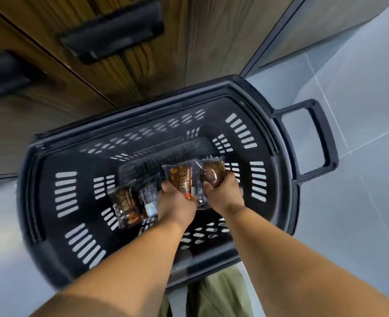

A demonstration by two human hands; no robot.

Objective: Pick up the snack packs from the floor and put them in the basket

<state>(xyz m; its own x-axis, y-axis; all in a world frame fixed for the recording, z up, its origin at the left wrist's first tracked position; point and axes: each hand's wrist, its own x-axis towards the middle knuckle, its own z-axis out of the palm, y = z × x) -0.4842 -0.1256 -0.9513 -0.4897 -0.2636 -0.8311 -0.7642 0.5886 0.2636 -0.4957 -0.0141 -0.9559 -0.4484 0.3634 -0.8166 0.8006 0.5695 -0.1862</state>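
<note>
Black slotted basket standing on grey floor. Within it, low over the bottom: left grip clasping a brown pack, right grip clasping a darker pack. At bottom left, two more packs lying flat. Best lowered fully, then released side by side, clear of the walls.

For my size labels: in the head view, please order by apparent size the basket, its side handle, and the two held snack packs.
1. basket
2. side handle
3. left-hand pack and right-hand pack: alike, partly hidden, unranked.
</note>
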